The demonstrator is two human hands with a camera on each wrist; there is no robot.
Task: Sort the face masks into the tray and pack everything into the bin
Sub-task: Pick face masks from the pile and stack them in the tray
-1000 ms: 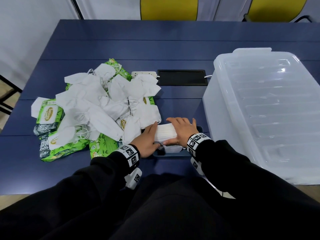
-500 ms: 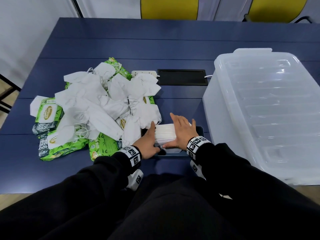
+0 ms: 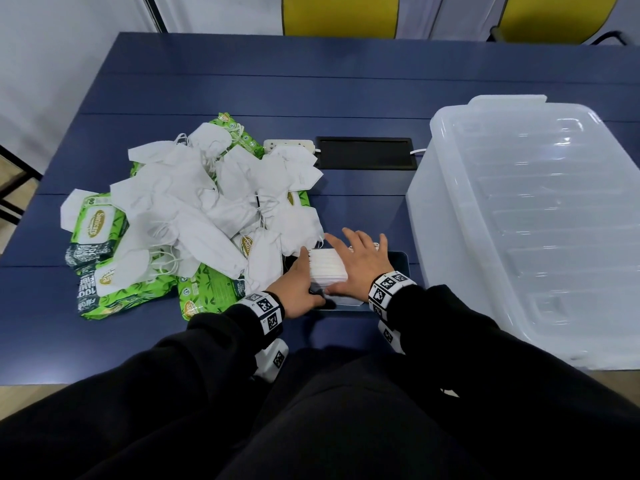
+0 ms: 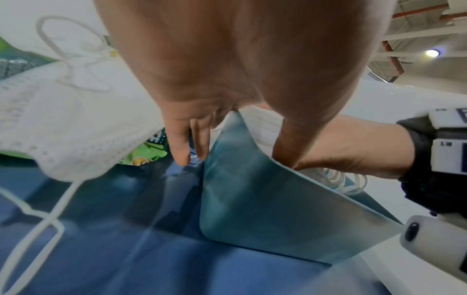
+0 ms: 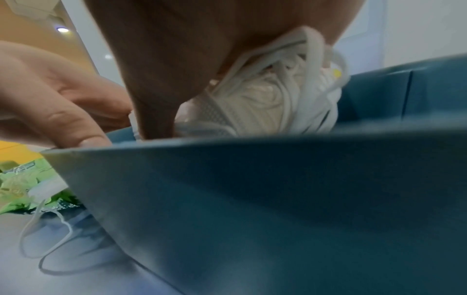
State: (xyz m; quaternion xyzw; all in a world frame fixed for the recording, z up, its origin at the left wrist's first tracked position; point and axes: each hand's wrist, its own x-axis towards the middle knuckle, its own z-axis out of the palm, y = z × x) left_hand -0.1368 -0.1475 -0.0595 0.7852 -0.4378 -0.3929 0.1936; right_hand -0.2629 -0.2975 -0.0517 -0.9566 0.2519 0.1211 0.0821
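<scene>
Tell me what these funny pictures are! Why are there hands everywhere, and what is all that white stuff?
No machine here: a person wears three cameras. The big picture comes from their head, looking down at a blue table. The two close-up pictures come from cameras on each wrist, marked by checkered wristbands.

The white stuff is a pile of face masks, lying on green wet-wipe packs. On the right stands a clear plastic bin with its lid on.

The left hand and the right hand press a neat stack of masks between them, with fairly straight fingers. The stack sits in a blue-grey tray; the right wrist picture shows the masks' ear loops bunched inside it.
</scene>
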